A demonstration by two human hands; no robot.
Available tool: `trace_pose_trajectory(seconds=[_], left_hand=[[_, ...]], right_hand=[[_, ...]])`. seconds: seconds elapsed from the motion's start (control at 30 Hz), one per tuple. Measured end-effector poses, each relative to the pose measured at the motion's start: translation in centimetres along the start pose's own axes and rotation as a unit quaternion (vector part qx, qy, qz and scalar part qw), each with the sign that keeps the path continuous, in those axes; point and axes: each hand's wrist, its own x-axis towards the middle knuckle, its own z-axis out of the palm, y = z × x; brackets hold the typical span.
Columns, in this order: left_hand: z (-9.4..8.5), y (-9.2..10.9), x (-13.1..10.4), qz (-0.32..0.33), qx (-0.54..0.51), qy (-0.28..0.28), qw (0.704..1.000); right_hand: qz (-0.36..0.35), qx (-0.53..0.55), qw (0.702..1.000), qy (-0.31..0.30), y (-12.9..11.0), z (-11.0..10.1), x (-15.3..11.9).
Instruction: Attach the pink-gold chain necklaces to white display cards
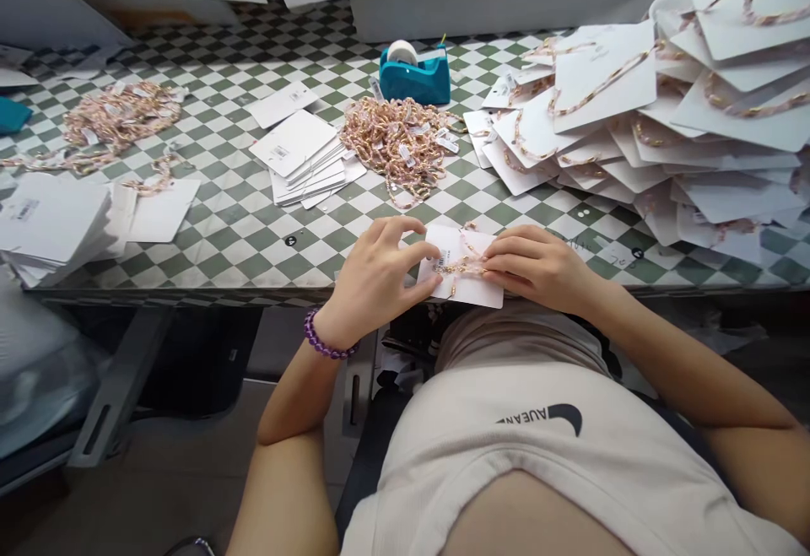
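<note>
At the table's front edge, a white display card [476, 293] with a printed label lies between my hands. A pink and gold beaded strand [465, 267] runs across its face. My right hand [537, 267] grips the card's right side, its fingers closed together over the card and part of the strand. My left hand [386, 273], a purple bead bracelet [321, 338] at its wrist, is at the card's left edge. Its thumb and index fingertips pinch the strand's left end; the other fingers are curved and raised. The right thumb is hidden.
Beyond the card lies a heap of beaded strands [402, 147], with a teal tape dispenser [414, 75] behind it. Blank cards [300, 147] are stacked left of it. Beaded cards [607, 83] pile high at right. Far left are another strand heap [123, 113] and more cards [54, 210].
</note>
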Motion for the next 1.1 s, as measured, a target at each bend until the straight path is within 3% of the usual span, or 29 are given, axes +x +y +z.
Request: trace_pose_trajectory(seconds=[0.17,0.3,0.4,0.47,0.63,0.9,1.0,1.1], left_hand=[[0.8,-0.2,0.6,0.049,-0.001,0.009,0.999],[0.8,-0.5,0.8,-0.017,-0.092,0.033,0.995],[0.8,-0.7,0.9,-0.074,-0.174,0.085,0.978],[0.7,-0.6,1.1,-0.076,-0.198,0.117,0.97],[0.1,0.1,2.4,0.016,-0.181,0.142,0.973],[-2.3,2.2,5.7,0.078,-0.156,0.081,0.981],[-1.1,3.6,6.1,0.099,-0.101,0.109,0.984],[1.4,5.3,5.6,0.12,-0.015,0.14,0.983]], right_hand=[[0.002,0.004,1.0,0.002,0.0,0.0,0.0],[0.008,0.011,1.0,-0.004,0.0,0.0,0.0],[0.007,0.011,1.0,-0.006,0.1,0.0,-0.1],[0.007,0.01,1.0,-0.008,0.1,0.0,-0.1],[0.012,0.012,1.0,-0.015,0.0,-0.1,0.1],[0.019,0.019,0.999,-0.02,0.1,0.0,0.0],[0.008,0.007,1.0,0.006,0.1,0.1,0.0],[0.006,0.001,1.0,0.028,0.2,0.1,0.0]])
